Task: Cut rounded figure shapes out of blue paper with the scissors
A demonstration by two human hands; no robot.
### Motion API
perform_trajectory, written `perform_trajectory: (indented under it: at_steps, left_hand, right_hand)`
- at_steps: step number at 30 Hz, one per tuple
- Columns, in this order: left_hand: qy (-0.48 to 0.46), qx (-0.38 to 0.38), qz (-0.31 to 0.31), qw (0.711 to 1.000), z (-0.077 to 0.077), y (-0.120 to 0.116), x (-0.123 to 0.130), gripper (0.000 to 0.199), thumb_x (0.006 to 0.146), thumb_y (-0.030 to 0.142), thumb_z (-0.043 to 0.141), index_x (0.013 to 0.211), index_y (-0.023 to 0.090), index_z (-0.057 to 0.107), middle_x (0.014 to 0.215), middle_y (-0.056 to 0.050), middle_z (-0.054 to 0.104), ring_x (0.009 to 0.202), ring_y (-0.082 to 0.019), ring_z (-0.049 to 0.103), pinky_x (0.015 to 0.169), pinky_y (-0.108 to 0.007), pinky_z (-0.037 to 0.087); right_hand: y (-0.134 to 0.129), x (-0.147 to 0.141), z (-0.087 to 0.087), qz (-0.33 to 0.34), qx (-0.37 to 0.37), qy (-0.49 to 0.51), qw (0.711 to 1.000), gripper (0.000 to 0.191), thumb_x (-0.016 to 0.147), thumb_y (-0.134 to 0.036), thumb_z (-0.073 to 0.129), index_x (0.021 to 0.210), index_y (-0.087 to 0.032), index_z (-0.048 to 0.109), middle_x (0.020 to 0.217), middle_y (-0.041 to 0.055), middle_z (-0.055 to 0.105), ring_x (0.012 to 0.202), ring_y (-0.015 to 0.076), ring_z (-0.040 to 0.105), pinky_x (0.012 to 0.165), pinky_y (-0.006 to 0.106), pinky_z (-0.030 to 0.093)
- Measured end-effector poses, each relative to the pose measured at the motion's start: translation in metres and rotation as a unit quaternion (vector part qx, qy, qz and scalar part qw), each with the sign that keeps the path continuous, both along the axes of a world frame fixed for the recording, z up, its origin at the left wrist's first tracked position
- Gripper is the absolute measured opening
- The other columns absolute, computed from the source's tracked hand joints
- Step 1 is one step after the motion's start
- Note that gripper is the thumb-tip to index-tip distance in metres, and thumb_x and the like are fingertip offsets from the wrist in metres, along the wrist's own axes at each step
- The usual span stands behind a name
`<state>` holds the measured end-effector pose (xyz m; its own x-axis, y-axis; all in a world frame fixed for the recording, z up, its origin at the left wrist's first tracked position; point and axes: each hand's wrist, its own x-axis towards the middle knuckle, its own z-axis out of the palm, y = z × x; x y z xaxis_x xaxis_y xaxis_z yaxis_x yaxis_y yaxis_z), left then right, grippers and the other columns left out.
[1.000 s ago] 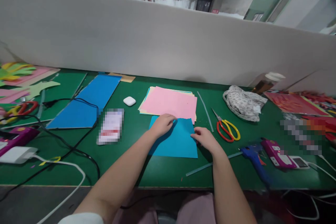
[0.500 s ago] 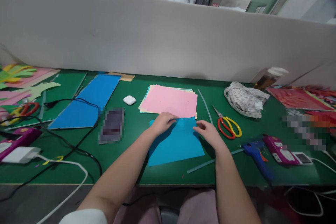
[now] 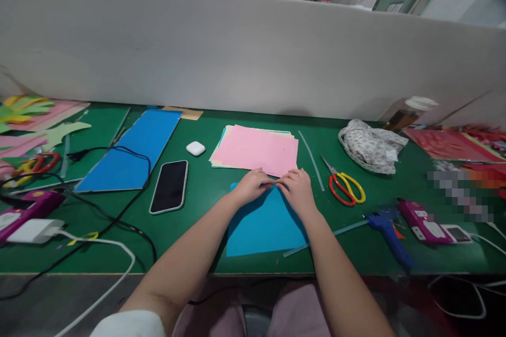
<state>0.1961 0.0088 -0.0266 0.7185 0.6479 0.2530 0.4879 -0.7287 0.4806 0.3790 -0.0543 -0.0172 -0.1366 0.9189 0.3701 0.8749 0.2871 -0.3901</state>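
A sheet of blue paper [image 3: 263, 226] lies before me on the green table. My left hand [image 3: 255, 185] pinches its far edge near the middle. Right beside it, my right hand [image 3: 294, 188] grips the same edge, the fingertips of both hands almost meeting. The fingers cover most of that edge, so how it is bent there is hidden. Just beyond my hands is a stack of coloured paper [image 3: 256, 150] with a pink sheet on top.
Scissors [image 3: 343, 184], a blue glue gun [image 3: 391, 237] with a glue stick and a purple power strip [image 3: 422, 221] lie to the right. Leftward are a phone [image 3: 169, 187], a white case [image 3: 195, 148], a blue board [image 3: 130, 155] and black cables. A white partition [image 3: 253, 58] stands behind.
My right hand has moved left along the far edge of the blue paper, from its right corner to beside my left hand, and its fingers have closed on the edge.
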Motion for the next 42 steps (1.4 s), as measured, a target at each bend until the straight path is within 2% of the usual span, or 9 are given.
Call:
perform_trajectory:
  at_steps: [5,9,15,21,25,29,32,34,42]
  left_hand:
    - [0.017,0.001,0.011,1.0,0.003,0.0,0.0,0.016,0.09,0.021,0.06,0.089,0.019,0.075,0.087,-0.006,0.076,0.084,-0.018,0.066,0.094,-0.036,0.046]
    - [0.027,0.006,0.017,0.999,0.008,-0.002,0.002,0.019,0.091,0.026,0.057,0.089,0.019,0.075,0.087,-0.007,0.075,0.085,-0.019,0.065,0.083,-0.031,0.047]
    - [0.057,0.015,0.025,0.998,0.011,-0.003,-0.001,0.019,0.089,0.023,0.057,0.085,0.018,0.075,0.084,-0.006,0.075,0.082,-0.019,0.066,0.08,-0.03,0.046]
    - [0.087,0.04,0.052,0.994,0.01,0.006,-0.013,0.022,0.093,0.027,0.053,0.09,0.019,0.074,0.089,-0.006,0.075,0.089,-0.021,0.065,0.085,-0.033,0.044]
    - [0.106,0.054,0.077,0.99,0.011,0.005,-0.014,0.023,0.094,0.026,0.051,0.091,0.017,0.072,0.092,-0.009,0.075,0.092,-0.023,0.065,0.084,-0.035,0.043]
    - [0.114,0.063,0.087,0.988,0.015,-0.003,-0.008,0.026,0.097,0.028,0.047,0.098,0.017,0.071,0.098,-0.01,0.074,0.101,-0.024,0.064,0.089,-0.038,0.041]
    - [0.116,0.069,0.088,0.987,0.017,-0.009,-0.002,0.03,0.099,0.029,0.041,0.107,0.018,0.068,0.102,-0.011,0.074,0.104,-0.025,0.062,0.095,-0.041,0.037]
    - [0.119,0.071,0.08,0.987,0.017,-0.013,0.001,0.029,0.099,0.028,0.041,0.106,0.019,0.068,0.103,-0.01,0.074,0.104,-0.024,0.062,0.097,-0.042,0.036]
    - [0.126,0.06,0.062,0.988,0.016,-0.015,0.006,0.022,0.096,0.025,0.047,0.099,0.018,0.068,0.1,-0.008,0.074,0.1,-0.024,0.064,0.093,-0.039,0.038]
  right_hand:
    - [0.0,-0.005,0.0,0.022,0.01,-0.047,0.999,0.015,0.09,-0.023,0.061,0.082,-0.022,0.073,0.083,0.0061,0.074,0.093,0.0249,0.058,0.103,0.046,0.033]
    - [0.001,-0.008,-0.001,0.036,0.01,-0.068,0.997,0.014,0.091,-0.024,0.06,0.088,-0.021,0.074,0.087,0.0075,0.074,0.091,0.0246,0.059,0.093,0.04,0.038]
    - [0.003,-0.005,-0.005,0.037,-0.013,-0.074,0.996,0.018,0.092,-0.022,0.056,0.084,-0.02,0.073,0.084,0.0077,0.074,0.084,0.0228,0.062,0.077,0.033,0.042]
    - [0.003,0.007,-0.005,-0.01,-0.016,-0.06,0.998,0.019,0.093,-0.022,0.053,0.088,-0.018,0.072,0.089,0.0099,0.075,0.086,0.0252,0.063,0.079,0.036,0.042]
    - [0.006,0.004,-0.011,-0.009,-0.022,-0.048,0.999,0.021,0.091,-0.021,0.055,0.103,-0.018,0.071,0.096,0.0108,0.075,0.09,0.0255,0.064,0.082,0.036,0.045]
    - [0.008,-0.003,-0.017,0.014,-0.031,-0.031,0.999,0.02,0.09,-0.017,0.055,0.095,-0.021,0.075,0.093,0.0087,0.076,0.09,0.0238,0.067,0.082,0.035,0.049]
    - [0.007,-0.006,-0.017,0.011,-0.026,-0.013,1.0,0.022,0.09,-0.017,0.056,0.1,-0.02,0.074,0.099,0.009,0.077,0.092,0.0233,0.068,0.084,0.034,0.05]
    - [0.006,-0.006,-0.016,0.002,-0.02,-0.002,1.0,0.023,0.091,-0.018,0.055,0.104,-0.02,0.074,0.103,0.0091,0.077,0.093,0.0231,0.069,0.085,0.034,0.051]
    - [0.005,-0.005,-0.013,-0.004,-0.007,0.004,1.0,0.021,0.092,-0.019,0.055,0.099,-0.018,0.075,0.099,0.0096,0.077,0.091,0.0233,0.069,0.085,0.034,0.05]
